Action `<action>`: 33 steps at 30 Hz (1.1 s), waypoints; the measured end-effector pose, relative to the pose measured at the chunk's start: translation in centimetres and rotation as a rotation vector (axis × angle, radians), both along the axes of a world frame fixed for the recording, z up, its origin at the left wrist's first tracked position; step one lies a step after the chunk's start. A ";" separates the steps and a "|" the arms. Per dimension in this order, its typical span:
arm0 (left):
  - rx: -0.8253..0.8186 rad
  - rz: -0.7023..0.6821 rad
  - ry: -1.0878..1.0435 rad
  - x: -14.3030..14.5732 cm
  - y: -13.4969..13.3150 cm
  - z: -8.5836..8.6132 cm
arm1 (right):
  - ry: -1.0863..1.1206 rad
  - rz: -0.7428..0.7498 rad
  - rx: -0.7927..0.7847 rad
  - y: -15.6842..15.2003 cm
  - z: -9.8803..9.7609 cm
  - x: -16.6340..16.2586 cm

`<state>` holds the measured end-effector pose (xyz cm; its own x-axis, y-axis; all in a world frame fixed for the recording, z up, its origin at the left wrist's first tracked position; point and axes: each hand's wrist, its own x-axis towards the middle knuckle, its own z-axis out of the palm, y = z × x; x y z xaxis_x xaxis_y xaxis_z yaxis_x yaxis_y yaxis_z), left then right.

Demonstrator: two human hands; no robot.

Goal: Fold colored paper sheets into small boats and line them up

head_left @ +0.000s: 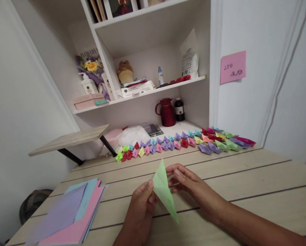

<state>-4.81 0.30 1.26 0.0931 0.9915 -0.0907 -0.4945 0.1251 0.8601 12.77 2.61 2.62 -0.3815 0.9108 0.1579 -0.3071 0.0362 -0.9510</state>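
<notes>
Green paper (164, 191): thin matte sheet folded to a narrow pointed shape with crisp creases, held just above the pale plank table (245, 191). Its long axis is steep, one tip up and away, the other down toward the person. The left hand (142, 201) pinches the paper's left edge, thumb and fingers clamped. The right hand (185, 181), equally near, has its fingertips closed on the right edge. A stack of pastel sheets (73, 212) lies left of the paper, and a row of small folded boats (180, 141) lies beyond it.
</notes>
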 end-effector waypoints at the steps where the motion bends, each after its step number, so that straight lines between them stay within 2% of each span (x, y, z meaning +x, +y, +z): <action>1: -0.004 -0.007 -0.003 -0.1 0.0 -0.1 | 0.000 0.003 0.012 0.0 0.1 0.0; 8: 0.010 -0.095 0.042 -0.3 0.2 -0.7 | 0.019 0.050 0.083 -0.3 0.1 0.1; 15: 0.015 -0.119 0.061 -0.2 -0.2 -0.4 | 0.064 0.040 0.049 -0.3 0.3 0.1; 24: 0.015 -0.108 0.052 -0.2 -0.1 -0.3 | 0.076 0.047 0.039 -0.2 0.2 -0.1; 33: -0.012 -0.025 0.089 -0.1 0.3 -0.5 | 0.099 0.076 0.026 0.0 0.0 0.1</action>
